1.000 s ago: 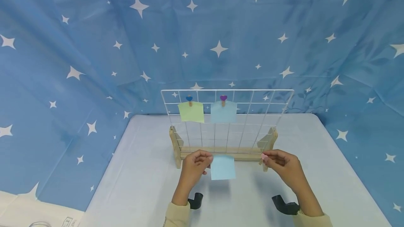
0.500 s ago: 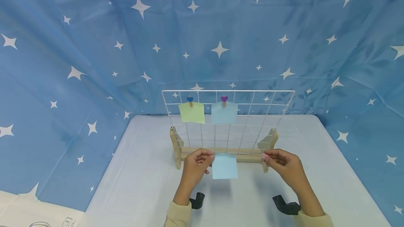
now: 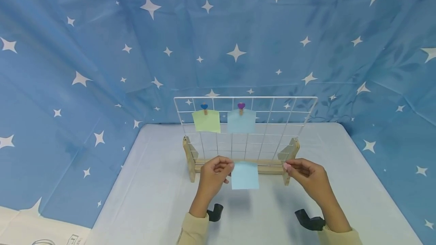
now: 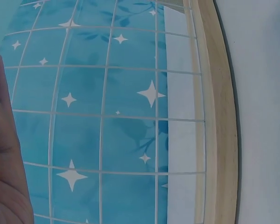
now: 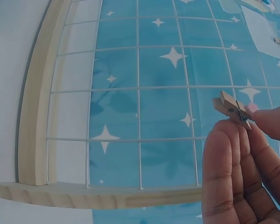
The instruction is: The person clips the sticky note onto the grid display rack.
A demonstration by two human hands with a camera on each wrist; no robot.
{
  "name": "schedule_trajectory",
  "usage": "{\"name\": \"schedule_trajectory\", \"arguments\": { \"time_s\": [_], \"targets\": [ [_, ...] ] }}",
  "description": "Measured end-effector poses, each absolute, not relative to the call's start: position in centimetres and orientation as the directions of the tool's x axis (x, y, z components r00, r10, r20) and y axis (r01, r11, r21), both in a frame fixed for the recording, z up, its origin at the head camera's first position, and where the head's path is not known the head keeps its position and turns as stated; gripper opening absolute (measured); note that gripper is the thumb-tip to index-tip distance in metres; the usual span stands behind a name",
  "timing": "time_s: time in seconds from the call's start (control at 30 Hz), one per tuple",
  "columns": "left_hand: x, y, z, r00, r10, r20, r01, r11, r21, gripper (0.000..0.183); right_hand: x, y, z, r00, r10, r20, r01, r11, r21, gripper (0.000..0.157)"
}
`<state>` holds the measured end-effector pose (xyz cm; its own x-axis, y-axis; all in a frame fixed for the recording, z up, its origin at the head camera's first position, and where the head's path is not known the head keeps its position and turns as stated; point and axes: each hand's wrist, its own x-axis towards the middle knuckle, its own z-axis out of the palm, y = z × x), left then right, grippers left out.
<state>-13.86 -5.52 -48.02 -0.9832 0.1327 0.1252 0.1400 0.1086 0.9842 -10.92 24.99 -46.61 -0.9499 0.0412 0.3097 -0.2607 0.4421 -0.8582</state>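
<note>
My left hand (image 3: 214,175) pinches a light blue paper note (image 3: 245,175) by its upper left corner, low in front of the white wire grid (image 3: 272,114). In the left wrist view only part of that hand (image 4: 7,172) shows at the left edge. My right hand (image 3: 308,175) holds a small wooden clothespin (image 5: 233,108) between thumb and fingers. A pink ornament (image 3: 287,166) sits on the clothespin's end. On the grid hang a green note (image 3: 207,121) under a blue heart clip (image 3: 204,106) and another blue note (image 3: 241,122) under a purple heart clip (image 3: 241,106).
The grid stands on a wooden base (image 3: 269,169) with two side supports, on a table with a white cover (image 3: 160,162). Behind it hangs a blue curtain (image 3: 190,29) with white stars. A printed white sheet or box (image 3: 41,226) lies at the lower left.
My left hand has moved slightly up and right with the blue note, nearer the grid's base. The right hand has shifted a little upward, still holding the clothespin. The hung notes stay put.
</note>
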Motion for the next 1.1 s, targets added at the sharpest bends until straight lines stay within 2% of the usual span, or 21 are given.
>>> {"name": "schedule_trajectory", "arguments": {
  "time_s": [0.4, 0.73, 1.1],
  "targets": [
    [-14.4, -4.0, -47.4, -0.97, 0.179, 0.166, 0.183, 0.085, 0.979, 0.011, -10.8, 24.7, -45.9, -0.934, 0.075, 0.35, -0.274, 0.48, -0.833, 0.01],
    [-14.4, -3.2, -47.1, -0.966, 0.2, 0.166, 0.181, 0.064, 0.981, 0.012, -10.8, 24.6, -45.7, -0.907, 0.077, 0.414, -0.343, 0.435, -0.833, 0.011],
    [-14.7, -2.9, -47.0, -0.96, 0.212, 0.18, 0.197, 0.063, 0.978, 0.015, -11.1, 24.6, -45.1, -0.904, 0.072, 0.422, -0.357, 0.417, -0.836, 0.011]
  ]
}}
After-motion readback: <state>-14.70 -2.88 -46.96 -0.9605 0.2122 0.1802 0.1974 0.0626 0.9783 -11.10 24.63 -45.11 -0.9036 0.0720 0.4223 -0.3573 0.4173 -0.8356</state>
